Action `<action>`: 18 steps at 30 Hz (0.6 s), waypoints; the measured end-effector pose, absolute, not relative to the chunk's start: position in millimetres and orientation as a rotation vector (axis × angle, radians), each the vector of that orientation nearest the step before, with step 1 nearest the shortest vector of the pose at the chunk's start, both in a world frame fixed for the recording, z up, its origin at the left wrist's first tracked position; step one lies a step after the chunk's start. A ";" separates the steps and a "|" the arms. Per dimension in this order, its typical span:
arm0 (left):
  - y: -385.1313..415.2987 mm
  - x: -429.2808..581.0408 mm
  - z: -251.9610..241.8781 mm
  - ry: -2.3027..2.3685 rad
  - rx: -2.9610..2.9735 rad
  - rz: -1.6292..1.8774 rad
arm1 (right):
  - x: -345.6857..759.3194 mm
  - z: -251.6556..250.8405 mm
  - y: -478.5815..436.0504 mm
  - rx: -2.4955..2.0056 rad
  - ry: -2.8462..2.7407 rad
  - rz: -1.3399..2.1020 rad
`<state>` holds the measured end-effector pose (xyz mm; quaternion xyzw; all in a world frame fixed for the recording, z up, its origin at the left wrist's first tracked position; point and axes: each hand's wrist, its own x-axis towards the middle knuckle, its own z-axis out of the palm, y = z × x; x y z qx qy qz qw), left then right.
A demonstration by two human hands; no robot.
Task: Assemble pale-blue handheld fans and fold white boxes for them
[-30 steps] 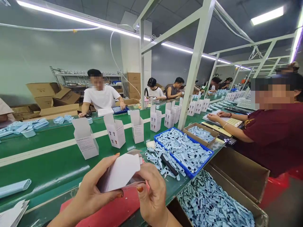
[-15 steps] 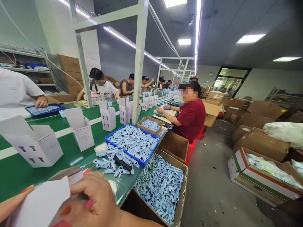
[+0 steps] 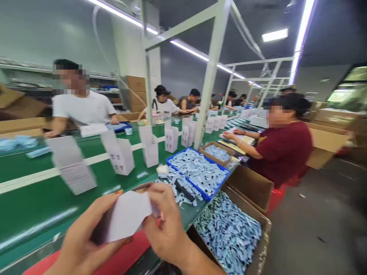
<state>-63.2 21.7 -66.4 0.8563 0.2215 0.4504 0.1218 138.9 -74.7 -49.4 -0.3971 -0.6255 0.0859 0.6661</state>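
Between my hands, low in the head view, is a small white cardboard box (image 3: 129, 215), tilted, with one flap facing me. My left hand (image 3: 88, 225) wraps round its left side, thumb beneath and fingers along the top. On the other side my right hand (image 3: 164, 217) has its fingers closed at the box's right end; the fingertips are partly hidden. Just beyond my right hand lies a heap of light-blue plastic pieces (image 3: 172, 183) with a dark handle-like tool (image 3: 184, 191) on it. A blue tray (image 3: 207, 196) full of the same pieces stands behind the heap.
White boxes with raised flaps (image 3: 77, 176) stand along the green conveyor (image 3: 37, 208). A large carton (image 3: 265, 244) of blue pieces is at lower right. A co-worker in dark red (image 3: 289, 149) sits at right; another in white (image 3: 86, 109) is across. A white post (image 3: 210, 76) rises at the belt.
My view has swung left, so the surroundings appear shifted right. The box and both hands show higher and nearer the middle, and my left hand has come into fuller view.
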 end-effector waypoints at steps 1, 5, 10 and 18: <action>19.9 -65.6 -63.1 0.622 2.552 1.310 | 137.4 -51.7 -75.1 -0.921 -1.362 0.212; 15.6 -59.6 -60.7 0.574 2.520 1.238 | 130.0 -55.4 -71.6 -0.880 -1.288 0.376; 13.0 -54.2 -57.4 0.262 2.538 1.271 | 120.9 -45.0 -69.0 -0.783 -1.269 0.413; 14.2 -48.7 -9.0 0.036 2.710 1.313 | 124.3 -22.8 -86.2 -0.811 -1.369 0.297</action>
